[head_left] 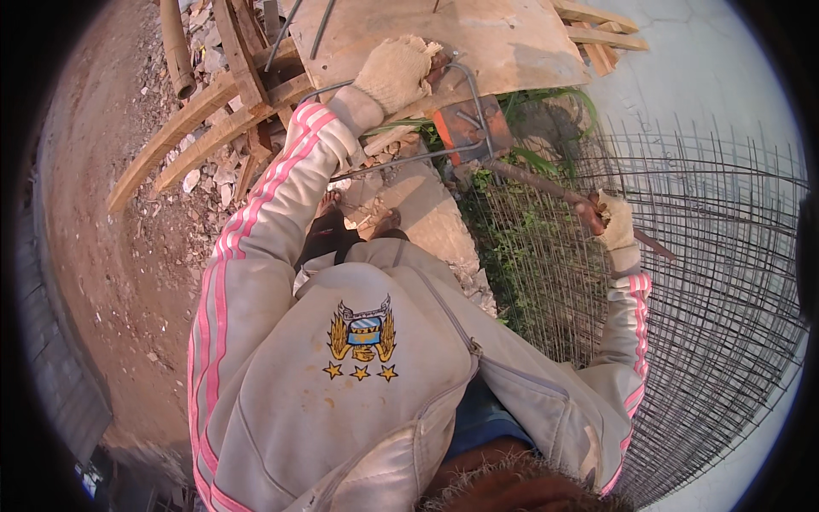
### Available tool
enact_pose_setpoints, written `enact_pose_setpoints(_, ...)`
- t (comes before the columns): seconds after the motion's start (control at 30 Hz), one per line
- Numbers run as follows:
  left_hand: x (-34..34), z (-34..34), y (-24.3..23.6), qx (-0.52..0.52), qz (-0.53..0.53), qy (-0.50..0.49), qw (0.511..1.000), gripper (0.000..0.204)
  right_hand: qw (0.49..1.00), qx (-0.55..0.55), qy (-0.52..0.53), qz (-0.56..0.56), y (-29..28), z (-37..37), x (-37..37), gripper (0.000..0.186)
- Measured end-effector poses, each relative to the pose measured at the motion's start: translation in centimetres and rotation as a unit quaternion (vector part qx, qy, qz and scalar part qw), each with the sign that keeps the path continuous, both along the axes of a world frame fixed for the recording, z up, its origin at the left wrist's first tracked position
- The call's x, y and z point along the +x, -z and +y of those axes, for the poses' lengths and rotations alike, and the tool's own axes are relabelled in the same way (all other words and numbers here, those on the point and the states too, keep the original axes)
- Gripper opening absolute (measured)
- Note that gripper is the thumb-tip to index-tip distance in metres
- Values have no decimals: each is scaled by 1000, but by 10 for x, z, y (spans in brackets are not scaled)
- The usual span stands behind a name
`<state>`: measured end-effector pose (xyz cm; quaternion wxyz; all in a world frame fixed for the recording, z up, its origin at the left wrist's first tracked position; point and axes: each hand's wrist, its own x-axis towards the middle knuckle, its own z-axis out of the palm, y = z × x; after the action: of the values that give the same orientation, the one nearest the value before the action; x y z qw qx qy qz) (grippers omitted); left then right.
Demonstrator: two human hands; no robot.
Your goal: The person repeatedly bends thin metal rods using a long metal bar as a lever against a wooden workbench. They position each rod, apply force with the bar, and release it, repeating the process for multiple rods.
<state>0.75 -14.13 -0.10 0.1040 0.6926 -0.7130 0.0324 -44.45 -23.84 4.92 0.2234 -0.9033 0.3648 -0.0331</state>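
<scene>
My left hand (399, 75), in a pale knit work glove with bare fingertips, is closed on a bent steel bar (474, 90) at the edge of a board. The bar turns several corners into an open rectangle, with one long straight leg running back toward my left forearm. To the right, my right hand (601, 218), gloved the same way, grips a long rusty metal bar (539, 183). That rusty bar slants up and left, and its far end meets a corner of the bent steel bar beside a worn orange and grey block (471, 128).
A plywood board (520, 43) lies ahead. Wooden beams (189, 128) and rubble (205, 175) are at the left. A large steel mesh (699, 282) stands on the right, with green plants (520, 230) beside it. My bare feet (386, 224) are on a concrete ledge (426, 213).
</scene>
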Motion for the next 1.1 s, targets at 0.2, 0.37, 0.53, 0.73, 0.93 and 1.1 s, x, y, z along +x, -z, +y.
enact_pose_setpoints(0.2, 0, -1, -1, -1, 17, -7, 1000, 40, 999, -7, 39, -6, 18, 11, -6, 53)
enact_pose_setpoints(0.37, 0, -2, 4, -43, 53, 6, 998, 36, 990, 54, 127, -9, 34, 38, -12, 53)
enact_pose_setpoints(0.53, 1, -8, 7, -64, 117, 9, 991, 51, 986, 8, 135, -99, 38, 72, -6, 49)
enact_pose_setpoints(0.73, 3, -14, 7, -36, 129, 18, 991, 39, 980, -78, 165, -80, 26, 92, -3, 52)
enact_pose_setpoints(0.93, 8, -15, 10, -72, 104, 43, 991, 41, 976, -80, 200, -32, 15, 95, 2, 57)
enact_pose_setpoints(1.1, 24, -18, 5, 1, 80, 92, 992, 45, 981, -77, 172, -55, 15, 90, 3, 57)
